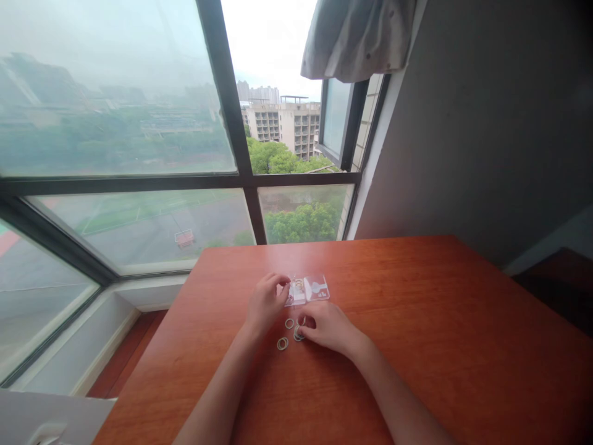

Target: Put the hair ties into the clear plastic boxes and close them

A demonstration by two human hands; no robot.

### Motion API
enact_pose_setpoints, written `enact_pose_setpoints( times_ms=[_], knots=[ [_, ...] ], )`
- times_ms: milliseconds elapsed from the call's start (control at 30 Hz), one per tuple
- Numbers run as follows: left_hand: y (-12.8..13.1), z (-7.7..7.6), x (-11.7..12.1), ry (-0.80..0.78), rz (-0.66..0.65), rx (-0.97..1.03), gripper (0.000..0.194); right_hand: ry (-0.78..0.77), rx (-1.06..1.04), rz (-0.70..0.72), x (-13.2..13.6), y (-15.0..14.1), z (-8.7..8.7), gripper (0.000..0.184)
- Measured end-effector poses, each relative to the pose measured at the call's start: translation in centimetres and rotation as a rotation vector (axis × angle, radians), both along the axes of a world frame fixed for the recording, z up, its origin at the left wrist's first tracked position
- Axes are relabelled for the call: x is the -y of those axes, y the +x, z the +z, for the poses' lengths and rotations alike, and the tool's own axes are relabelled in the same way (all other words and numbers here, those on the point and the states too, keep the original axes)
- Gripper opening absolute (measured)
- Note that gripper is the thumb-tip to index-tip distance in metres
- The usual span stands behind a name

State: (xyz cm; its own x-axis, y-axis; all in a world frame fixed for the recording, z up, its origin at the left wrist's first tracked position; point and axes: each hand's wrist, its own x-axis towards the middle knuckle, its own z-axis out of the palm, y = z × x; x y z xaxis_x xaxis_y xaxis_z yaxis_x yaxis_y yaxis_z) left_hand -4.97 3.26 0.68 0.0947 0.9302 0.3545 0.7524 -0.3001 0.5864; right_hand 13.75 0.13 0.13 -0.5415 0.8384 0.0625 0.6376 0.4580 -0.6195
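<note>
A small clear plastic case [309,289] lies open on the reddish wooden table [417,346]. My left hand [266,303] rests at the case's left edge, its fingers curled against it. My right hand [327,326] sits just in front of the case, fingertips pinched on a small pale ring [299,335]. Two more small rings lie on the table between my hands, one ring [282,343] nearer me and another ring [290,323] closer to the case.
The table stands against a large window [139,154] with dark frames; a grey wall [486,123] rises on the right. A grey curtain [356,37] hangs bunched at the top. A white object [50,420] shows at the lower left corner.
</note>
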Motion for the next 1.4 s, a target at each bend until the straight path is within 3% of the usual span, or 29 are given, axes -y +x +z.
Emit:
enact_pose_setpoints(
  times_ms=[433,633,800,900,1400],
  knots=[
    [0.0,-0.2,0.0,-0.005,-0.039,0.003,0.014,0.054,-0.04,0.062,-0.3,0.6,-0.1,0.01],
    [0.2,0.2,0.2,0.008,-0.09,0.011,0.013,0.096,-0.042,-0.117,-0.5,0.7,0.4,0.013],
    [0.7,0.6,0.6,-0.06,-0.321,0.081,0.015,0.153,-0.106,-0.262,-1.0,0.9,0.3,0.016],
    [1.0,0.9,0.8,-0.097,-0.396,0.107,0.016,0.174,-0.136,-0.312,-1.2,1.0,0.2,0.016],
    [1.1,0.7,0.7,-0.142,-0.4,0.135,0.014,0.181,-0.107,-0.328,-1.1,1.0,0.6,0.018]
  ],
)
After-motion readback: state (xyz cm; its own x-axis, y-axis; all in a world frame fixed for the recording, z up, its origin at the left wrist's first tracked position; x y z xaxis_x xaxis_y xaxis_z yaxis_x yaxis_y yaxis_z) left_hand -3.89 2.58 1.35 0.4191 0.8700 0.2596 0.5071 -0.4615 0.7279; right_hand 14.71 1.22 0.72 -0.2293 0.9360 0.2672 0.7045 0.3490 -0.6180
